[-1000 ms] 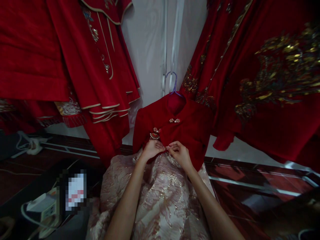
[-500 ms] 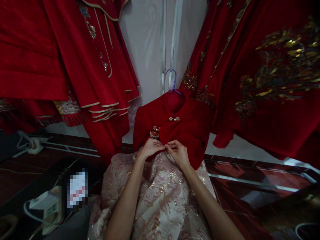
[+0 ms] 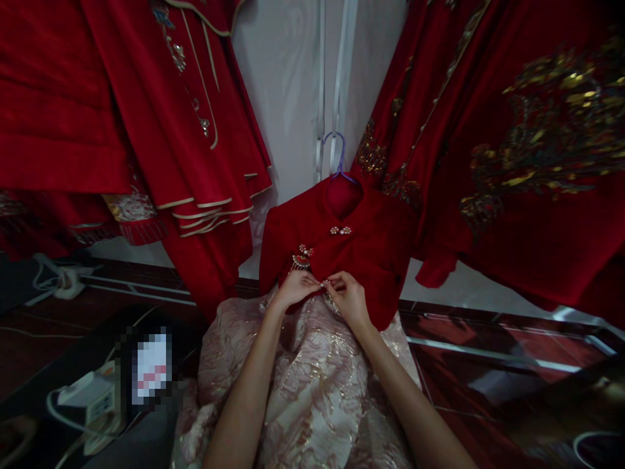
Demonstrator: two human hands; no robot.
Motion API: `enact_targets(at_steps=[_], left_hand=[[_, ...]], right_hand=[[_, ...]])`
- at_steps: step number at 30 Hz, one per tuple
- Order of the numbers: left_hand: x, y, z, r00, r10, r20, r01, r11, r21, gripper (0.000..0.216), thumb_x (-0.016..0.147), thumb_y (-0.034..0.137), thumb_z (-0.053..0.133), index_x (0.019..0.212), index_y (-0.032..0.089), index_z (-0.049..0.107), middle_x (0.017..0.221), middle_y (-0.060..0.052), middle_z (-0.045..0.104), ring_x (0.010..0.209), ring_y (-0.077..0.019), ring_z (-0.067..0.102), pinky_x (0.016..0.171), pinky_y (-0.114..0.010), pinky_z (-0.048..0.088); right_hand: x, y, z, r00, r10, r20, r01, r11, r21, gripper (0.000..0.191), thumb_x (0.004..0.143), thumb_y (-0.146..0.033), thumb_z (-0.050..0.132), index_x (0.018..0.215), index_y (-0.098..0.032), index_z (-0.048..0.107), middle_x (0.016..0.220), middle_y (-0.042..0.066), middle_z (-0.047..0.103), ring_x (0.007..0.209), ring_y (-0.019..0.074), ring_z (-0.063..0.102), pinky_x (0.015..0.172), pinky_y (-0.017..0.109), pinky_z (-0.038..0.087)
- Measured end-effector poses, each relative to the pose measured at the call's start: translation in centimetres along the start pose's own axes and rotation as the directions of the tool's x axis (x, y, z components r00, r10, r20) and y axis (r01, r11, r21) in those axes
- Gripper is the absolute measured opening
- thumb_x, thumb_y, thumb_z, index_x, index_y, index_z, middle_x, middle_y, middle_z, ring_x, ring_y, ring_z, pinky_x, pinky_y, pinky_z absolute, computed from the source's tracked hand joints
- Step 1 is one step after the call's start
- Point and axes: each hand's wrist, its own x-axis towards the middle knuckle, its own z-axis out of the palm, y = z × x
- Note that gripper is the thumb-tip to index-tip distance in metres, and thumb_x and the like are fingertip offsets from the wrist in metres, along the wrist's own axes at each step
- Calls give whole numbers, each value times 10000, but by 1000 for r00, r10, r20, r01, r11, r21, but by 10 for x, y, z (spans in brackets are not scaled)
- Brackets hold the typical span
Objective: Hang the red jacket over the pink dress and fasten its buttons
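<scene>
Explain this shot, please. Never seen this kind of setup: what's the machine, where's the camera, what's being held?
There's no robot: these are a person's bare hands, seen from a camera worn on their head, looking forward and down. The left hand and right hand meet fingertip to fingertip, pinching a small beaded fastening at the front of a red jacket; the fingers cover most of it. The jacket is on a purple hanger, and its lower part meets pale, gold-patterned fabric. What supports that fabric is hidden. More red garments hang on both sides.
</scene>
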Motion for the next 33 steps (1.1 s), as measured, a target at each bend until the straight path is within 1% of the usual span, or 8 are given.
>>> enact_targets(at_steps=[3,6,12,18,20,23,27,33], left_hand=[[0,-1,-4,998,-46,-53,49,996,70,146,604,159,709,718,100,642,693,-67,681,643,-129,620,654,-243,484],[-3,3,-13,995,23,-97,-4,981,193,255,564,159,736,792,124,628,739,-44,658,652,-117,599,625,-223,470],[-6,8,-13,989,148,15,-147,955,256,311,605,361,739,790,146,612,736,-30,638,664,-126,585,607,-224,450],[-4,1,-5,986,164,43,-169,935,311,331,617,430,719,762,143,641,724,-48,663,641,-135,587,582,-224,431],[-4,1,-5,984,178,31,-178,925,337,337,630,451,704,759,145,647,718,-51,668,630,-137,590,578,-227,430],[-3,2,-3,981,194,-19,-175,916,362,357,618,474,709,740,147,638,713,-52,671,621,-142,597,574,-233,435],[-2,1,1,980,183,-74,-147,926,347,368,603,487,716,688,145,609,683,-57,669,618,-157,612,577,-245,449],[3,4,5,990,102,-94,-102,995,10,359,580,365,767,777,133,577,738,-61,671,678,-146,631,663,-258,490]], right_hand=[[4,0,-9,1000,1,3,-1,996,-87,268,705,-266,642,940,-174,549,779,18,548,630,129,538,573,245,450],[11,-2,-26,995,46,86,-42,998,-44,415,647,-307,703,1000,-175,529,783,3,531,575,105,500,519,227,425],[20,-26,-64,979,51,198,-86,981,172,333,728,-403,642,959,-179,555,804,19,581,564,86,517,503,212,441],[16,-55,-81,850,-24,526,-171,933,318,256,775,-373,601,952,-188,593,826,29,634,691,111,596,574,212,496],[15,-47,-75,863,-36,505,-123,953,278,243,775,-363,605,941,-185,604,890,43,645,791,131,612,646,235,513],[14,-23,-54,948,49,316,-106,980,166,246,762,-329,618,951,-174,597,925,58,645,835,145,616,703,275,526],[13,3,-27,971,123,205,-155,977,147,277,742,-298,632,980,-164,587,915,77,647,821,156,627,732,316,544],[11,8,-16,969,127,213,-166,970,179,275,709,-304,650,935,-170,570,854,57,635,763,151,610,695,305,539]])
